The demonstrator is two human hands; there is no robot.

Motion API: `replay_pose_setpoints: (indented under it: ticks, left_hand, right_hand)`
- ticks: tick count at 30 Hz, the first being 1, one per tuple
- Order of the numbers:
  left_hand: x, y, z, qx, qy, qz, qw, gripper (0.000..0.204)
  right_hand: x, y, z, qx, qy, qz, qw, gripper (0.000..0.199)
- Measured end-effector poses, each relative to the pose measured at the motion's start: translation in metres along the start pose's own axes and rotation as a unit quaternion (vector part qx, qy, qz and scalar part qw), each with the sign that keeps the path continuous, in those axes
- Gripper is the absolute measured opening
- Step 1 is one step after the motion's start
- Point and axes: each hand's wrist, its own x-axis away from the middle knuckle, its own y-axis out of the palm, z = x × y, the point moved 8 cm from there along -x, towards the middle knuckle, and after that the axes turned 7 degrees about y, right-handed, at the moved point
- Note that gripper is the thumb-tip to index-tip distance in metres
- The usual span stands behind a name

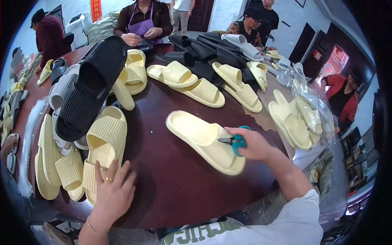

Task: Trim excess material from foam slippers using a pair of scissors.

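Note:
My right hand [256, 143] is closed round small scissors [237, 141] with teal handles and dark blades. The blades point left over the strap of a pale yellow slide slipper [196, 130] that lies singly on the table. Its sole slants from upper left to lower right under my hand. At the left, my left hand [114, 190] has its fingers spread, with the fingertips on or beside a pale yellow ribbed slipper [108, 136]. Below that slipper another yellow slipper [90, 179] is partly hidden by my hand. No object is gripped by the left fingers.
A large black slipper [92, 83] leans over grey and yellow ones on the left. Yellow slipper pairs [192, 87] line the far side, before a black heap [208, 49]. Bagged slippers [306, 110] lie right on the dark red table [163, 196]. A person in a purple apron [143, 26] sits opposite.

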Motion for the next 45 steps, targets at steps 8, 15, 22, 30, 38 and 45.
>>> replay_pose_setpoints:
  ticks: [8,15,22,30,38,45]
  left_hand:
    - [-0.061,-0.028,0.04,0.065,0.137,-0.021,0.988,0.044]
    - [-0.2,0.014,0.011,0.104,0.095,0.015,0.99,0.061]
    - [-0.306,0.104,-0.086,0.186,-0.106,0.093,0.972,0.075]
    - [-0.305,0.121,-0.095,0.404,-0.145,0.094,0.898,0.052]
    - [-0.23,0.026,-0.028,0.502,-0.032,0.142,0.852,0.035]
    - [-0.14,-0.03,0.029,0.456,0.031,0.135,0.879,0.034]
  right_hand:
    - [0.003,-0.037,0.051,0.037,0.175,-0.094,0.979,0.044]
    - [-0.086,-0.006,0.12,-0.289,0.252,0.049,0.922,0.054]
    - [-0.143,0.046,0.142,-0.414,0.319,0.042,0.852,0.049]
    - [-0.134,0.043,0.139,-0.409,0.321,0.148,0.841,0.048]
    - [-0.067,-0.029,0.093,-0.358,0.243,0.135,0.891,0.049]
    - [0.006,-0.037,0.036,-0.353,0.159,0.058,0.92,0.049]
